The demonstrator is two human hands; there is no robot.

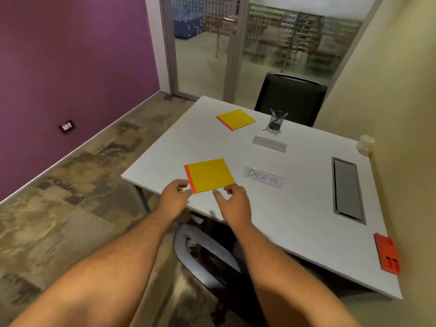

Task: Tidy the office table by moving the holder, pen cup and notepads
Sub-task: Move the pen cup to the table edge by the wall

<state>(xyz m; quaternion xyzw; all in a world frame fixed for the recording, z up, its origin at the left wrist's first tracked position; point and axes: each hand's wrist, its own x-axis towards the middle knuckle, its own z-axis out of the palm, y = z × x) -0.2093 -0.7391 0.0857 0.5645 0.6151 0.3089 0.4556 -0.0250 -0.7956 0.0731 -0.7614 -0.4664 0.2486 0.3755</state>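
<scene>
Head view: both hands reach for the near notepad, a yellow pad with an orange binding edge on its left side, lying flat near the near-left corner of the white counter. Left hand has its fingertips at the pad's near-left corner by the orange edge; right hand has thumb and fingers spread apart at the near edge, just touching or just short of it, I cannot tell which. Neither grip looks clamped yet. To lift it well, I judge that each hand should pinch a near corner, thumb on top, and raise the pad level so its sheets stay together. A second notepad lies far off, the pen cup right of it, and a clear holder between.
</scene>
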